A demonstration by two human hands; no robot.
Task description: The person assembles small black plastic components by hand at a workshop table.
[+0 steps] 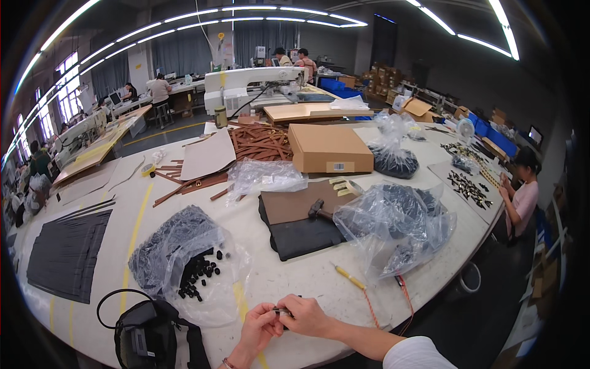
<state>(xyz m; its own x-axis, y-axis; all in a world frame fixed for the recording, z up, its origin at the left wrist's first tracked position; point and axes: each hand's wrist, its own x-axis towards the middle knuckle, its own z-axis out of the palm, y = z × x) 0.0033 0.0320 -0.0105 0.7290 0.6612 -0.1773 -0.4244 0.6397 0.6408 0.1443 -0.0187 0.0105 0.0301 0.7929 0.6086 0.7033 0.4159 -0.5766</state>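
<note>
Close together at the table's near edge, my left hand (259,327) and my right hand (305,317) both pinch a small dark piece with a shiny, light-coloured part (281,312). Fingers cover most of it, so its kind cannot be made out. To the left of my hands, small black cylindrical parts (200,273) spill from an opened clear plastic bag (178,243). Beyond my hands lies a yellow-handled tool (349,277) on an orange coiled cord. A hammer (319,210) rests on brown and black sheets (289,209).
A black bag (150,335) stands at the near left edge, beside stacked black strips (70,252). Filled plastic bags (396,227), a cardboard box (330,149) and brown strips (261,142) occupy the table further back. A co-worker (522,197) sits at the right edge near metal parts (468,187).
</note>
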